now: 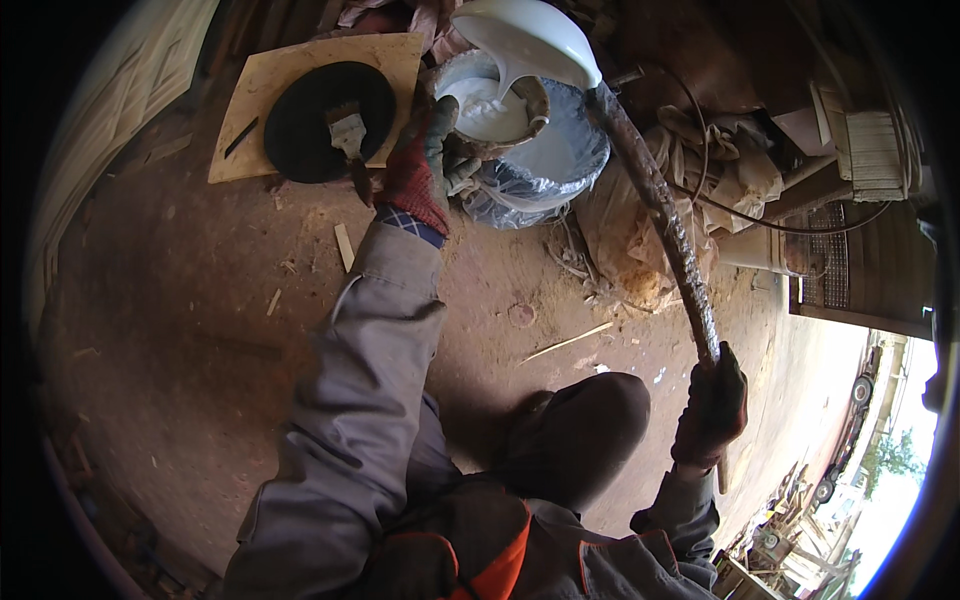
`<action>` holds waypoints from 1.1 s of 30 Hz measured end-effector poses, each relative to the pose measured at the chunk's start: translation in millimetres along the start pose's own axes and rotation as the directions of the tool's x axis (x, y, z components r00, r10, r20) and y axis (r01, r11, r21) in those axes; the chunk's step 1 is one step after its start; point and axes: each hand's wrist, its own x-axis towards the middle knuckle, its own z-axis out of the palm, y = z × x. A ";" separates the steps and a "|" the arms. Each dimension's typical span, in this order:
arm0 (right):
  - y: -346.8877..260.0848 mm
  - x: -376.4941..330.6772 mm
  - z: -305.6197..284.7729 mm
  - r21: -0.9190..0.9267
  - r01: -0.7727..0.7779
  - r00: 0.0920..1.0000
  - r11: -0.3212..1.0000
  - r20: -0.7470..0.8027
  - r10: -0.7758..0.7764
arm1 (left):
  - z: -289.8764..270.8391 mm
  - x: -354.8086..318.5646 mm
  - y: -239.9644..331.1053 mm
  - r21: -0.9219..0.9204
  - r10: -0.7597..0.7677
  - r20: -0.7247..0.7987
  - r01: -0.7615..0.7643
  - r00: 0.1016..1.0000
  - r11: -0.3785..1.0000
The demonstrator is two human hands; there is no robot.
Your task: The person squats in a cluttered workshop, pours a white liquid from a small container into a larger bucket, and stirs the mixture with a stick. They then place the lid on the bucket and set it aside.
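Observation:
My left hand (428,160), in a red and grey work glove, grips the side of a small round pot (540,110). White, glue-like liquid (490,112) lies in the pot. My right hand (712,405), in a dark glove, is closed round the rough stick handle of a long ladle (665,225). The ladle's white bowl (545,40) tilts over the pot, and a white stream runs down from it. Under and beside the pot stands a larger plastic-lined bucket (560,150) of whitish liquid. A flat paintbrush (347,132) rests on a black disc (300,110) beside my left hand.
A square plywood sheet (240,150) lies beneath the black disc. Crumpled plastic sacks (640,240) sit right of the bucket, with a hose (800,231) and a wooden cabinet (880,260) beyond. Wood slivers (568,342) litter the brown floor (200,330). Bright daylight enters at the far right.

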 end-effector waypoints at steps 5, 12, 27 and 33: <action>2.0 -0.4 -0.2 0.005 0.005 1.000 1.000 0.009 -0.005 | 1.1 -1.2 1.4 -0.028 0.013 0.044 -0.011 0.999 1.000; 0.7 0.7 -0.3 0.010 0.011 1.000 1.000 0.006 -0.011 | 3.4 -7.3 6.2 0.025 0.006 0.058 -0.008 0.998 1.000; -5.2 5.7 -2.0 -0.041 0.065 0.998 0.997 0.007 -0.065 | 3.3 -8.4 4.6 0.020 0.015 0.039 -0.016 0.999 1.000; -1.7 2.7 -2.0 0.003 0.024 1.000 1.000 0.014 -0.024 | 2.4 -6.0 6.0 0.027 -0.004 0.053 0.003 0.999 1.000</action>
